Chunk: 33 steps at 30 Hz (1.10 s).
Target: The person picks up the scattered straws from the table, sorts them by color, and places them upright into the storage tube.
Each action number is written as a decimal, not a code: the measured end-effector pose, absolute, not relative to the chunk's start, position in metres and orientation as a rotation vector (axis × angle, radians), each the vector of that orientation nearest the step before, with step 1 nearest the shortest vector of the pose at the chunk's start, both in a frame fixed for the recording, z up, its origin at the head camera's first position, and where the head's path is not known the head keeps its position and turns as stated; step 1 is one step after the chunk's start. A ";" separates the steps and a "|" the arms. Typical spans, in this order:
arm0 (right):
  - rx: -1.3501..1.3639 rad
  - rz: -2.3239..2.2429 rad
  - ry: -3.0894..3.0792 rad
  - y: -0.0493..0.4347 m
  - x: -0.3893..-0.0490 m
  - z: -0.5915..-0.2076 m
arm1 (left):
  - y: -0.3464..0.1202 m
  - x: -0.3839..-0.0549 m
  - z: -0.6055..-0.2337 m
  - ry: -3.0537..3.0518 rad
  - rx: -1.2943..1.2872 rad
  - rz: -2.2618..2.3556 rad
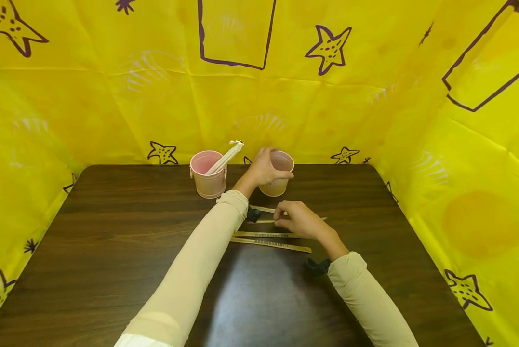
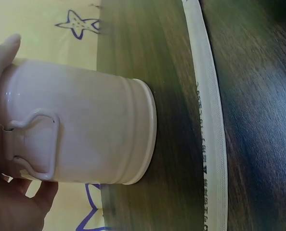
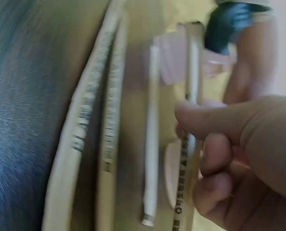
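Note:
My left hand [image 1: 265, 167] grips the rim of the right-hand pink bucket [image 1: 273, 189], which stands near the table's back edge. In the left wrist view, fingers show at both sides of this bucket [image 2: 95, 125], whose small side handle hangs down. With thumb and fingertips, my right hand [image 1: 300, 219] pinches a slim paper-wrapped straw [image 3: 195, 62], just in front of that bucket. Nearer to me lie two more wrapped straws [image 1: 265, 234] with printed lettering. A thinner one [image 3: 152, 134] lies beside the pinched straw in the right wrist view.
A second pink bucket [image 1: 209, 187] stands to the left, with wrapped straws [image 1: 226, 158] leaning out of it. The dark wooden table [image 1: 112, 250] meets a yellow patterned cloth [image 1: 224, 106] behind and at both sides. Dark bands are on both wrists.

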State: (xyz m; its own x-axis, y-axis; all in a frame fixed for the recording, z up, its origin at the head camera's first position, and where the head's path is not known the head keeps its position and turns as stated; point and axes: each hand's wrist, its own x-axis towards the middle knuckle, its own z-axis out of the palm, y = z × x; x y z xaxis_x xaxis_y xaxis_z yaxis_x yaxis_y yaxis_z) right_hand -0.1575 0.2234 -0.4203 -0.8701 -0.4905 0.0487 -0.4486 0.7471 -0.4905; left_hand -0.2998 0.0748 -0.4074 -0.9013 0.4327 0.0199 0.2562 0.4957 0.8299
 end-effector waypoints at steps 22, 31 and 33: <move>-0.569 -1.515 2.914 0.263 -0.144 -0.345 | 0.073 -0.302 -0.410 2.526 0.624 1.338; -0.484 -2.255 2.792 0.255 -0.158 -0.319 | 0.073 -0.305 -0.410 2.545 0.637 1.318; -0.472 -2.422 2.728 0.254 -0.165 -0.314 | 0.073 -0.305 -0.410 2.552 0.645 1.310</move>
State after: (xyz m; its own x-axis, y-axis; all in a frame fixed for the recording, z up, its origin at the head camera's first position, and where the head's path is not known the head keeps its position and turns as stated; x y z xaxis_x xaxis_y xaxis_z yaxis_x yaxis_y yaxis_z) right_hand -0.1648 0.2536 -0.3142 -0.8286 0.1601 0.5364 -0.5136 0.1636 -0.8423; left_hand -0.3052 0.0726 -0.4095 -0.8845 0.4661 0.0201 0.2881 0.5119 0.8093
